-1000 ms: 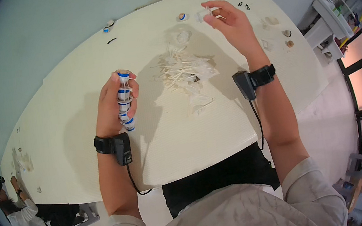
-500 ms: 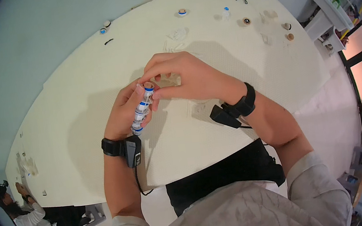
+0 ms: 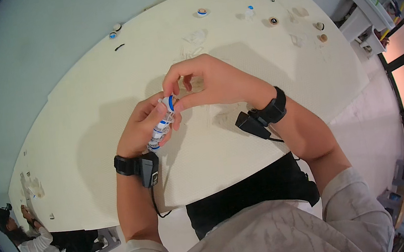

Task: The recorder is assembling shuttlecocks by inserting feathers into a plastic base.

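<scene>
My left hand is closed round a slanting stack of small, clear-and-white rolls with blue bands. Its thumb lies along the upper part of the stack. At the top end, the thumb and fingers of my right hand pinch a tilted roll with a blue rim. That roll leans out of line with the others and stays against the stack or very close to it. My fingers hide part of the stack.
Under my hands lies a pale, textured tabletop. Small round rolls, including a white-and-blue one and a dark-centred one, sit toward the far side with clear scraps. Another person sits at far left.
The top roll has tipped over to the right, so its blue rim now stands steeply. My right fingers have shifted onto it; my left hand has barely moved.
</scene>
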Motion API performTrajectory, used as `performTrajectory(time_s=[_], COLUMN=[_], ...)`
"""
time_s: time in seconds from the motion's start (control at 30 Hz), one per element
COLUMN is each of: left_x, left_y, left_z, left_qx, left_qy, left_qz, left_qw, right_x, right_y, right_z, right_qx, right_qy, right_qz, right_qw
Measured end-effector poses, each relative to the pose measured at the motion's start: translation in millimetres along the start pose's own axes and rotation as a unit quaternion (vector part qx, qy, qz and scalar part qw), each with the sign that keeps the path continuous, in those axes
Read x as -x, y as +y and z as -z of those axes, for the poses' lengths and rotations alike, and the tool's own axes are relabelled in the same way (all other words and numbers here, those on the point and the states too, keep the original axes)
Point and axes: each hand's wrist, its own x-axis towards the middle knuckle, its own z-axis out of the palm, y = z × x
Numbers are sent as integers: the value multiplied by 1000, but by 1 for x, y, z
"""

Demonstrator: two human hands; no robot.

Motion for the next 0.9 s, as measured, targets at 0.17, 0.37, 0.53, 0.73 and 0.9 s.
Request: performTrajectory(time_s=[0.17, 0.37, 0.53, 0.73, 0.9], left_x=[-1, -4, -7, -8, -3], left_y=[2, 2, 5, 6, 5], left_z=[-5, 0, -5, -5, -7], left_qx=[6, -10, 4, 11, 19], left_qy=[10, 9, 29, 40, 37], left_qz=[-10, -29, -59, -52, -34], left_qw=[1000, 999, 998, 998, 999], right_x=[-1, -1, 17, 6, 4], right_y=[3, 15, 54, 36, -13], right_z=[3, 43, 95, 63, 1], right_qx=[-10, -47, 185, 212, 57], right_qy=[-1, 181, 356, 323, 56], right_qz=[31, -23, -74, -13, -1], right_qw=[999, 982, 913, 922, 997])
